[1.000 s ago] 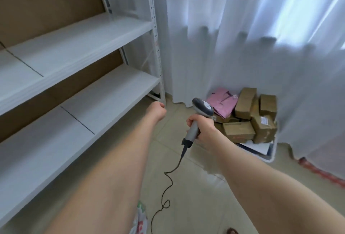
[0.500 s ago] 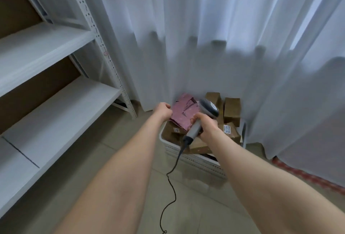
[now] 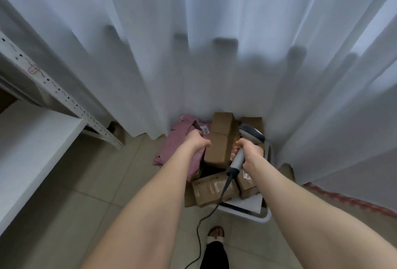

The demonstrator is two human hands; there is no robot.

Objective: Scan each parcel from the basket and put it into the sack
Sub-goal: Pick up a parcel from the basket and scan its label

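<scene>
Beige tiled floor (image 3: pixel 120 185), with a white curtain (image 3: pixel 214 43) hanging to it across the whole back. A white metal shelf unit (image 3: pixel 38 131) stands along the left.

Left hand (image 3: pixel 198 143): fingers curled down, gripping the pink plastic mailer bag (image 3: pixel 176 139) near its white label. Right hand (image 3: pixel 250 150): closed round the handle of a grey handheld barcode scanner (image 3: pixel 251 134), head pointing away over the parcels. The scanner's black cable (image 3: pixel 214 206) trails down to the floor between the forearms.

Both hands are over a white plastic basket (image 3: pixel 245 210) set hard against the curtain hem.

Parcels counted:
- One pink mailer, on the pile's left, its lower end hanging out toward the tiles.
- Four brown cardboard boxes:
  - a tall one (image 3: pixel 221 137) between the hands
  - a taped one (image 3: pixel 212 189) at the near side
  - a labelled one (image 3: pixel 247 185) under the right wrist
  - one (image 3: pixel 252 121) at the back, mostly hidden

Only the basket's near rim and right corner show; its left side is covered.

Open tile lies left of the basket up to the shelf post. To the right the curtain closes in, with a red strip (image 3: pixel 343 200) at its foot. One sandalled foot (image 3: pixel 216 234) stands just short of the basket.
</scene>
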